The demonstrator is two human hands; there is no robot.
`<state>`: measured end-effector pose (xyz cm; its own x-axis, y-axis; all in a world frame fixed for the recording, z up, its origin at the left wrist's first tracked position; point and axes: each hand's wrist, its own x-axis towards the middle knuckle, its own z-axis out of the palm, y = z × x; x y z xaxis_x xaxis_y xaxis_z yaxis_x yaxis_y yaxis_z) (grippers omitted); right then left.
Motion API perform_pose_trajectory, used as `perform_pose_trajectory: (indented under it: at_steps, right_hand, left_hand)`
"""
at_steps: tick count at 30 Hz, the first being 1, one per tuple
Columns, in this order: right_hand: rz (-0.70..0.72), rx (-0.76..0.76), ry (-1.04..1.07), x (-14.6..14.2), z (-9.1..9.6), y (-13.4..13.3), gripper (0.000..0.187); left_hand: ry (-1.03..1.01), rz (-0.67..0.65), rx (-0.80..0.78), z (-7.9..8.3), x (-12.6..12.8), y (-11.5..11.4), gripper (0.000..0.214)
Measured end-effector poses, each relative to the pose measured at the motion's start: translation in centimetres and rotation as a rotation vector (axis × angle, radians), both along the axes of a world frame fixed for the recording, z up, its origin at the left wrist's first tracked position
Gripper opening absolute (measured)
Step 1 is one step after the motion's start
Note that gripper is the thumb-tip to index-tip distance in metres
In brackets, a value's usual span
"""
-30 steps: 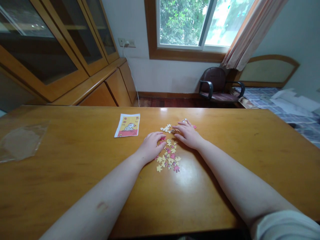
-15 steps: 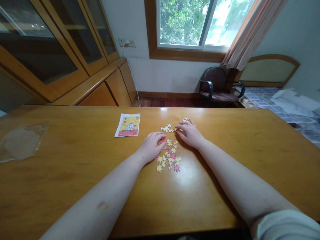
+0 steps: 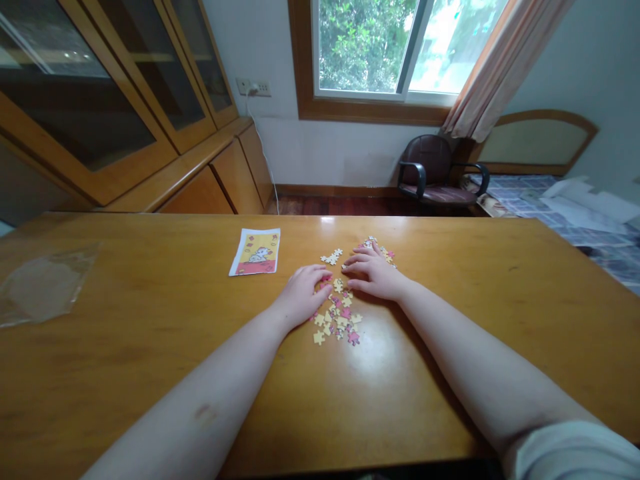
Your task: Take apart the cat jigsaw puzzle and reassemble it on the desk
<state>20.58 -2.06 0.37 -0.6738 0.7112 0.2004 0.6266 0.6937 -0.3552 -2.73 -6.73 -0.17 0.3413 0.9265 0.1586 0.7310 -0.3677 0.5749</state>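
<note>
Yellow and pink jigsaw pieces [image 3: 341,321] lie in a loose pile on the wooden table [image 3: 425,393]. My left hand [image 3: 303,292] rests at the pile's left edge, fingers curved and thumb apart, next to some pink pieces [image 3: 326,280]. Over the upper right of the pieces is my right hand [image 3: 376,273], palm down with fingers spread; its fingertips touch or hover over small pieces, partly hidden. A joined strip of pale pieces [image 3: 331,257] lies between the hands, farther back. More pieces [image 3: 387,254] show behind my right hand.
A picture card [image 3: 258,252] with a white cartoon animal lies left of the pieces. At the table's far left is a clear plastic bag [image 3: 47,283]. Beyond the table stand a glass-door cabinet [image 3: 200,167], an armchair [image 3: 434,167] and a bed [image 3: 575,207].
My right hand has shifted a little left and toward me, uncovering pieces behind it. A piece beside the pale strip no longer shows there. My left hand has stayed put.
</note>
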Motion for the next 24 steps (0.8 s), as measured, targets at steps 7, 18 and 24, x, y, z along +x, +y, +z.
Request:
perform_pose_trajectory:
  at_steps: [7, 18, 24]
  right_hand:
    - [0.027, -0.004, 0.071, -0.06, -0.23, 0.08, 0.029]
    - [-0.004, 0.042, 0.039, -0.03, -0.63, 0.3, 0.025]
    - [-0.023, 0.066, 0.035, -0.46, -0.53, 0.07, 0.016]
  left_hand:
    - [0.009, 0.001, -0.005, -0.01, 0.03, 0.02, 0.033]
    - [0.002, -0.004, 0.007, 0.0, 0.03, 0.03, 0.031]
    - [0.007, -0.002, -0.013, 0.1, 0.06, -0.03, 0.031]
